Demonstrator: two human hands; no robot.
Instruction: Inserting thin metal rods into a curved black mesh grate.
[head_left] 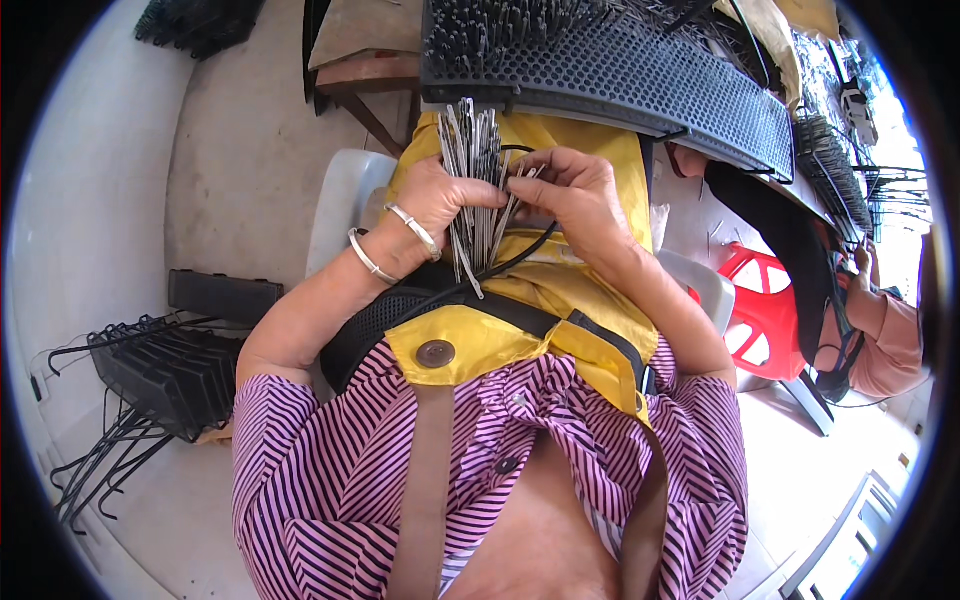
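A bundle of thin silver-grey metal rods (474, 150) stands roughly upright above my lap, over a yellow apron (600, 265). My left hand (440, 205) is closed round the bundle, its thumb lying across the front. To the right of it, my right hand (577, 195) pinches a few thin metal rods (518, 185) between thumb and fingers, and these lean to the right beside the bundle. Parts of the right fingers are hidden behind the thumb. A black cord (525, 253) curves below the rods across the apron.
Ahead, a black perforated rack (640, 85) holds many upright rods (500, 35). Black racks with hooked wires (160, 380) lie on the floor at left. On the right are a red plastic stool (760, 315) and another person's arm (885, 330) near more racks.
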